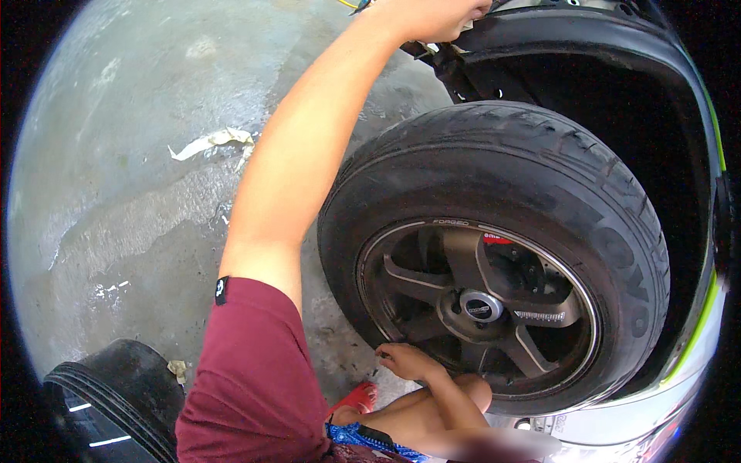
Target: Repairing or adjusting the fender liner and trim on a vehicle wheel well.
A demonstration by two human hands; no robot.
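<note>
My left arm, in a maroon sleeve, stretches up across the picture. My left hand (441,17) is at the top edge, over the front rim of the black wheel-arch liner (540,42). Its fingers are bent closed, and a small pale piece (468,25) shows beneath them; its kind is unclear. Below stands a car wheel with a black tyre (463,162) and a bronze spoked rim (432,328). My right hand (405,361) is low by the tyre's lower left side, its forearm over my bent knee. Those fingers are curled; anything inside them is hidden.
A black bucket (127,378) stands at the lower left, beside a crumpled scrap (177,370). A torn pale strip (210,143) lies on the wet concrete floor (139,208). The silver car body (656,420) edges the right. My red shoe (360,399) is below the wheel.
</note>
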